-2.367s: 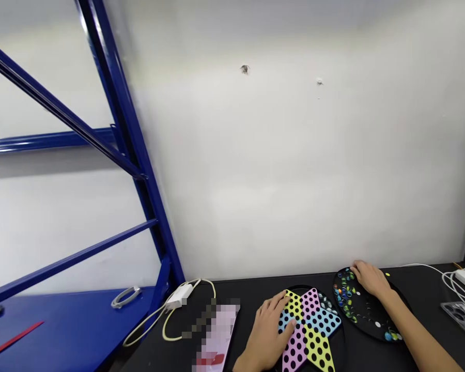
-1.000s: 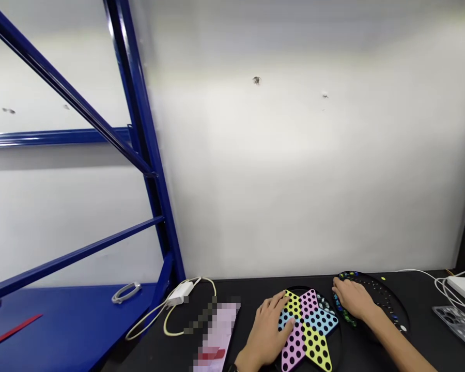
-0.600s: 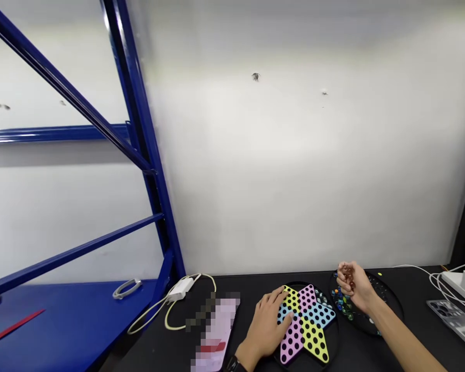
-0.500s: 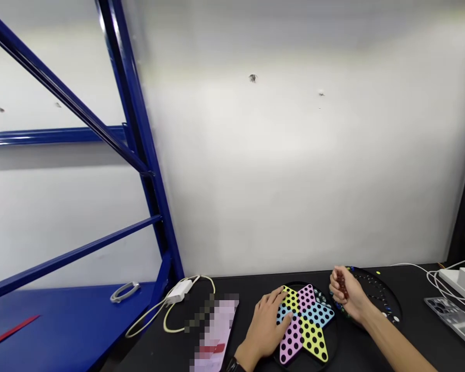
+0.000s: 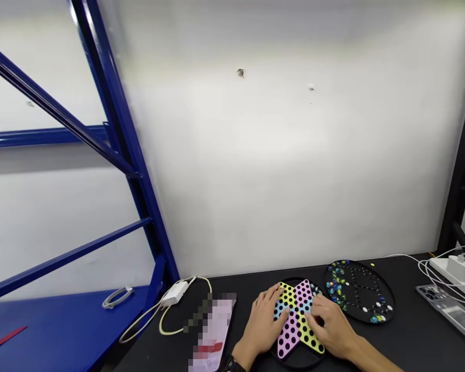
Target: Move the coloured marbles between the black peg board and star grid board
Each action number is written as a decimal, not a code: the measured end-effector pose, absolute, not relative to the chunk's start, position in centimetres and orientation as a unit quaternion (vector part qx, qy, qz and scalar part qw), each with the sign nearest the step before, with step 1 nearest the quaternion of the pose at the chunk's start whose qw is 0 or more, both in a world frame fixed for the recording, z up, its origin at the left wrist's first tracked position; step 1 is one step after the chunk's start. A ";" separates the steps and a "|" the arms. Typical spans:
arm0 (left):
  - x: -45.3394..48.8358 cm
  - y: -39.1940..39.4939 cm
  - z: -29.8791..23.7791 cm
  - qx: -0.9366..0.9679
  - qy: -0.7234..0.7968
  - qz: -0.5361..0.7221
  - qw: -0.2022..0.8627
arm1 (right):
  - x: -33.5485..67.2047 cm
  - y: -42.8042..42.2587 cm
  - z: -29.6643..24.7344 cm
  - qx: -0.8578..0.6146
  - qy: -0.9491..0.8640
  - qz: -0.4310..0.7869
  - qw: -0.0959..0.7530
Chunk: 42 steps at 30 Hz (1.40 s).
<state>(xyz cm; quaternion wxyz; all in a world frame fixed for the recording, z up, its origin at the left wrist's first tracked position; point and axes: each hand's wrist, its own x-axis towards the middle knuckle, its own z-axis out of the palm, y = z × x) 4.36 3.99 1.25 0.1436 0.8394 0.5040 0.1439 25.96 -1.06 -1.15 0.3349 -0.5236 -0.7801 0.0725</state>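
A star-shaped Chinese checkers board [image 5: 296, 312] lies on the black table, its arms yellow, pink and blue with black holes. My left hand [image 5: 261, 323] rests flat on its left side, fingers apart. My right hand [image 5: 327, 321] lies palm down over the star's lower right arm, hiding part of it. Any marbles under that palm are hidden. A round black tray [image 5: 358, 292] lies just to the right of my right hand, holding several glass marbles in green, blue and other colours along its left side, plus smaller pieces.
A pixelated pink object [image 5: 213, 336] lies left of the star, near a white charger [image 5: 174, 293] with a cream cable. A blue metal shelf frame [image 5: 116, 155] stands at the left. A power strip [image 5: 455, 271], white cables and a perforated plate [image 5: 447, 315] lie at the right.
My right hand, earlier closed on dark marbles above the round tray, has moved left onto the star. No marbles show in it now. The tray is uncovered, and the view has shifted slightly.
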 end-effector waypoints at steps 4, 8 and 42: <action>4.4 4.0 1.2 0.839 0.502 0.150 0.147 | 26.3 -2.4 -0.6 -0.506 -0.799 0.078 0.316; 4.4 4.1 1.0 0.838 0.504 0.146 0.149 | 26.2 -3.6 -0.5 -0.492 -0.816 0.090 0.291; 4.6 3.9 1.7 0.834 0.507 0.146 0.160 | 36.8 3.6 -0.7 -0.585 -0.436 0.375 0.571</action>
